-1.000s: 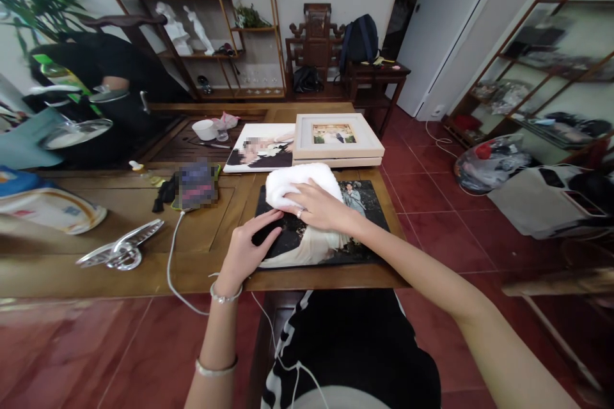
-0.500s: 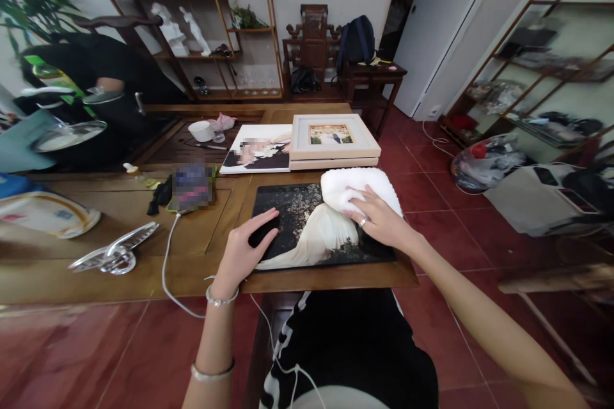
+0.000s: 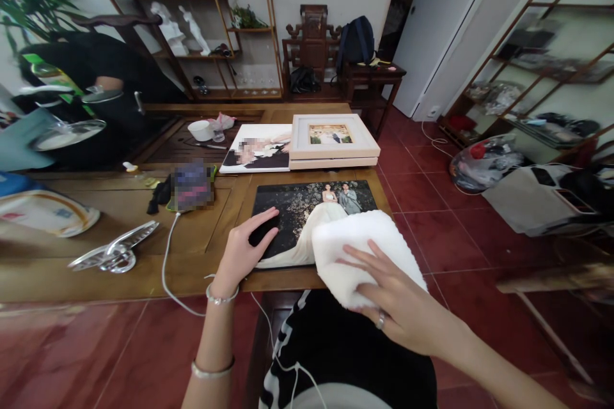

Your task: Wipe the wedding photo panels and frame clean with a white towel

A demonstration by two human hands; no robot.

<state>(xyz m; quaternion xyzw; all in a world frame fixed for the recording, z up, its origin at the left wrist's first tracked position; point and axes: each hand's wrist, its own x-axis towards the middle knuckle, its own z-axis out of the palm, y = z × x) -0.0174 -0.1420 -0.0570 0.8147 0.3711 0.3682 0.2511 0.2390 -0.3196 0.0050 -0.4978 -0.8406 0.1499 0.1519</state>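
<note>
A dark wedding photo print (image 3: pixel 307 211) lies flat on the wooden table (image 3: pixel 201 230) in front of me. My left hand (image 3: pixel 244 249) rests flat on its near left corner, fingers stretched out. My right hand (image 3: pixel 398 303) presses a folded white towel (image 3: pixel 359 249) onto the print's near right corner, at the table's front edge. The towel hides that corner of the print.
Behind the print lie a second photo print (image 3: pixel 256 153) and a pale framed picture (image 3: pixel 333 137). A phone (image 3: pixel 192 185) with a white cable, a metal object (image 3: pixel 115 252), a plate (image 3: pixel 48 217) and a white cup (image 3: pixel 200 130) sit to the left. Shelves, a chair and a backpack (image 3: pixel 357 41) stand behind.
My right hand has swept the towel from the print's far left to its far right, then down to the near right corner. My left hand has stayed put.
</note>
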